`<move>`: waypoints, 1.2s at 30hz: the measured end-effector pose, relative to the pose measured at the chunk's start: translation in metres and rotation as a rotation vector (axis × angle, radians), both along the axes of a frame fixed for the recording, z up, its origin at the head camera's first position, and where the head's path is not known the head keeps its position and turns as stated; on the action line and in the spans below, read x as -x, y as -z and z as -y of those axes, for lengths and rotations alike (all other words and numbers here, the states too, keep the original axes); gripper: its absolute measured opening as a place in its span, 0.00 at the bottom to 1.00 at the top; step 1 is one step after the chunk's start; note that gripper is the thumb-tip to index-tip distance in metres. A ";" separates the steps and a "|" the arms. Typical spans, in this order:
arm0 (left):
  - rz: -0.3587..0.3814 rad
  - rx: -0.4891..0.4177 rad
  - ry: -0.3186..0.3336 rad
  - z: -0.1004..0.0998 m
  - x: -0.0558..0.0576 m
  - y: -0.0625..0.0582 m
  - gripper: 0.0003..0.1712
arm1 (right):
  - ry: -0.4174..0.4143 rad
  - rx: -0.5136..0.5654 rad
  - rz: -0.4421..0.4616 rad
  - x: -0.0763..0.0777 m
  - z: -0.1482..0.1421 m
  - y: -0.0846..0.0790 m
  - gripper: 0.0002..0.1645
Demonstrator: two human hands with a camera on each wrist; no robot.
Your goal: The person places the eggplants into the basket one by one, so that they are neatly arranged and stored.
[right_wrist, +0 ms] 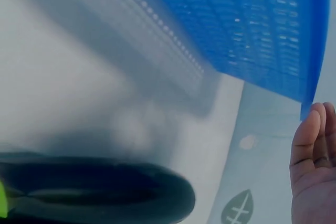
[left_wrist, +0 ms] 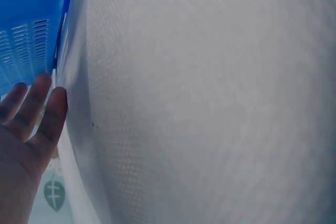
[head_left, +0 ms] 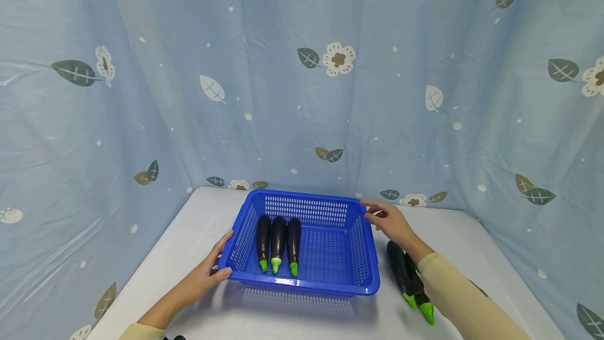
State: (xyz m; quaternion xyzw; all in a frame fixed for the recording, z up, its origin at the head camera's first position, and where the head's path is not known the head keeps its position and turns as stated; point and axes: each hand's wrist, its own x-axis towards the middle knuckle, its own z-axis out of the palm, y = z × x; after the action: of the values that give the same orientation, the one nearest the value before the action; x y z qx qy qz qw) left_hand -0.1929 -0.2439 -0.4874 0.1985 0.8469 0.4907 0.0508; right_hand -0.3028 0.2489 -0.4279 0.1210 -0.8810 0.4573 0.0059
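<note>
A blue plastic basket [head_left: 325,290] with slotted walls is held up between both hands, its shadow on the white table below its front wall. Inside, toward the left, three dark eggplants [head_left: 278,237] lie side by side, green stems facing the front. My left hand [head_left: 203,276] holds the left rim, thumb by the front corner and fingers farther back. At the far right corner, my right hand [head_left: 389,220] holds the rim by the fingertips. In the right wrist view the fingers [right_wrist: 304,135] reach up to the basket's edge.
More eggplants [head_left: 401,272] lie on the table [head_left: 443,224] to the right, partly under the right forearm. Dark rounded tips [head_left: 179,337] show at the bottom edge by the left sleeve. A blue patterned curtain [head_left: 283,93] encloses the table's back and sides.
</note>
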 end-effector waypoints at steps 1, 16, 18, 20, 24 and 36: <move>0.000 0.001 -0.001 0.000 0.000 0.000 0.48 | 0.006 0.003 0.001 0.000 -0.002 0.002 0.23; -0.001 0.008 -0.003 -0.001 -0.001 -0.002 0.48 | 0.047 -0.016 0.033 -0.012 -0.031 0.020 0.24; -0.005 0.005 0.000 -0.001 -0.001 -0.003 0.48 | 0.044 -0.027 0.035 -0.014 -0.033 0.022 0.24; -0.009 0.006 -0.001 0.000 -0.001 -0.003 0.48 | 0.050 -0.035 0.037 -0.017 -0.034 0.023 0.24; 0.000 0.010 -0.005 0.000 -0.001 -0.004 0.48 | 0.058 -0.039 0.030 -0.020 -0.038 0.025 0.24; 0.021 0.021 -0.012 -0.001 -0.002 -0.004 0.48 | 0.116 -0.102 0.034 -0.033 -0.063 0.038 0.24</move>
State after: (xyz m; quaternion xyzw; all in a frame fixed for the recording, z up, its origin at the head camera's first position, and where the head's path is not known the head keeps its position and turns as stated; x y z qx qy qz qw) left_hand -0.1910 -0.2428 -0.4835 0.1875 0.8527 0.4841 0.0589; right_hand -0.2693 0.3120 -0.4657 0.0619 -0.9088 0.4125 0.0113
